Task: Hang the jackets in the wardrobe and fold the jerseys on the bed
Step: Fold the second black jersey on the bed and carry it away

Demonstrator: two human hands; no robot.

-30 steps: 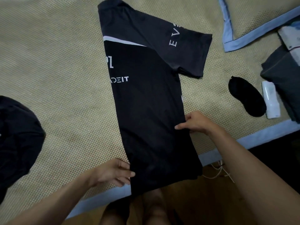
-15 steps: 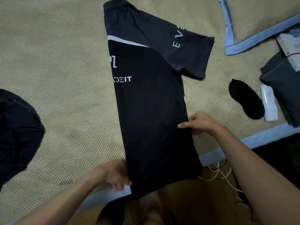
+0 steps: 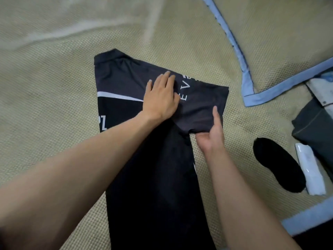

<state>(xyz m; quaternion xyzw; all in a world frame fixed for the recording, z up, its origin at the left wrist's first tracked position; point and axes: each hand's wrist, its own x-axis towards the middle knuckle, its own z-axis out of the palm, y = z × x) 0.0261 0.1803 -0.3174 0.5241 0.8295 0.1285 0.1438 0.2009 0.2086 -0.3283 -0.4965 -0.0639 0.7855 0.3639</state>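
A black jersey (image 3: pixel 155 177) lies folded lengthwise on the bed (image 3: pixel 54 87), running from the collar end at about 11 o'clock down to the hem at 6 o'clock, where it leaves the view. Its one showing sleeve (image 3: pixel 201 103) sticks out toward 2 o'clock, a greyer panel with pale letters (only "EV" can be read). A white stripe crosses the chest at 9 o'clock of the left hand.

The left hand (image 3: pixel 161 98) lies flat on the shoulder of the jersey, fingers (image 3: pixel 166 78) straight and together, pressing the cloth down and gripping nothing. The right hand (image 3: pixel 210 136) is at the lower edge of the sleeve, at about 4 o'clock from the left hand: its thumb lies on top of the cloth, pointing to 12 o'clock, and its fingers are tucked beneath the sleeve's hem, so it pinches the sleeve edge.

The bed carries a woven straw-coloured mat with a blue border (image 3: pixel 306 219). At 1 o'clock lies a pillow (image 3: pixel 270 42) in the same weave and blue trim. At 3 o'clock sits a black oval pad (image 3: pixel 277 165) (what it is, I cannot tell), with a white tube (image 3: pixel 310 170) just beside it and a folded grey garment (image 3: pixel 313 123) above them, against the right edge.
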